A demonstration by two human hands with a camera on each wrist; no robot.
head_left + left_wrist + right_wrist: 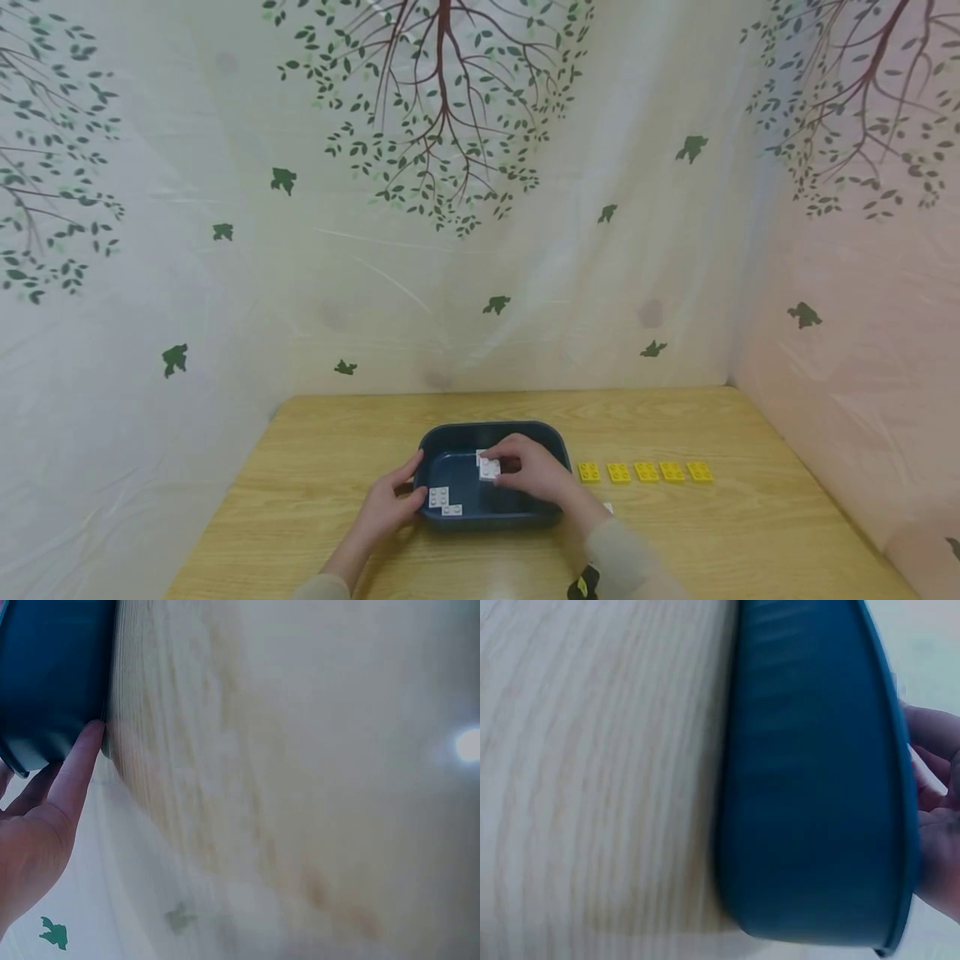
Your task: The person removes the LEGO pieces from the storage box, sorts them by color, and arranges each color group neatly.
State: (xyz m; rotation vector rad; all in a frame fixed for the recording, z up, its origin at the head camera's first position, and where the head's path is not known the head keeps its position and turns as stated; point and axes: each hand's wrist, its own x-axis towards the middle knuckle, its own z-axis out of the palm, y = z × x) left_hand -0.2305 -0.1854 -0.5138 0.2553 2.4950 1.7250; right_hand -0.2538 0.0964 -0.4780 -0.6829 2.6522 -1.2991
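Note:
A dark blue tray (480, 523) sits on the table with white toy building bricks (439, 497) in its front left corner. My left hand (386, 504) rests against the tray's left end, thumb straight along the outside; in the left wrist view the thumb touches the wall, and the other fingers are partly hidden. Over the tray, my right hand (536, 471) pinches a white brick (490, 471) between thumb and fingers. Another white piece shows just behind that brick, partly covered. The right wrist view shows mostly the tray's outer wall (817, 787), which hides the fingertips.
Several yellow bricks (647, 472) lie in a row on the wooden table (337, 442), right of the tray. A small white piece (608, 507) peeks out beside the right forearm. Pale curtains (450, 333) with tree and bird prints stand behind and at both sides.

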